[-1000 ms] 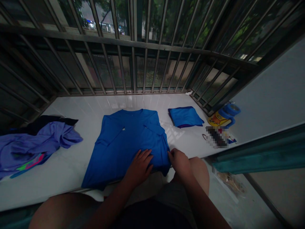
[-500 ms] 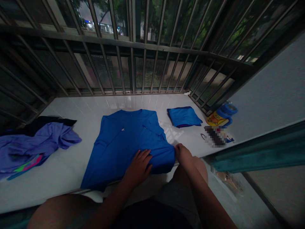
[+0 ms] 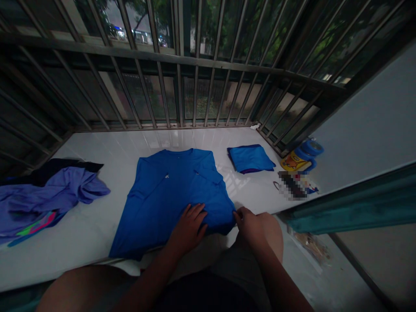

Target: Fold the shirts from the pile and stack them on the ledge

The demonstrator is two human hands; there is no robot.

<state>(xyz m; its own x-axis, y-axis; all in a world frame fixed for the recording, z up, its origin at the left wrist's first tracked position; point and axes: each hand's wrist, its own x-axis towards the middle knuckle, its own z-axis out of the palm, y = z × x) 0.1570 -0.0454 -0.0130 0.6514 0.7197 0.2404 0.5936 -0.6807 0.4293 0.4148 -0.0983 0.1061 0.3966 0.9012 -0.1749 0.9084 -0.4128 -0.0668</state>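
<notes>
A blue T-shirt [image 3: 162, 199] lies spread on the white sill, its neckline toward the window and its lower edge hanging a little over the front. The sleeve on the right side is folded inward over the chest. My left hand [image 3: 191, 223] rests flat on the lower right of the shirt with its fingers apart. At the shirt's lower right edge, my right hand [image 3: 248, 223] pinches the fabric between thumb and fingers.
A folded stack of blue clothes [image 3: 251, 158] lies at the back right. Beside it stand a yellow and blue mug [image 3: 295, 161] and a blurred dark item. A heap of purple clothing [image 3: 65, 188] is at the left. Metal bars [image 3: 195, 65] close off the window behind the white sill [image 3: 78, 225].
My right hand has moved slightly down and left, drawing the shirt's lower right edge with it. My left hand stays in place on the shirt.
</notes>
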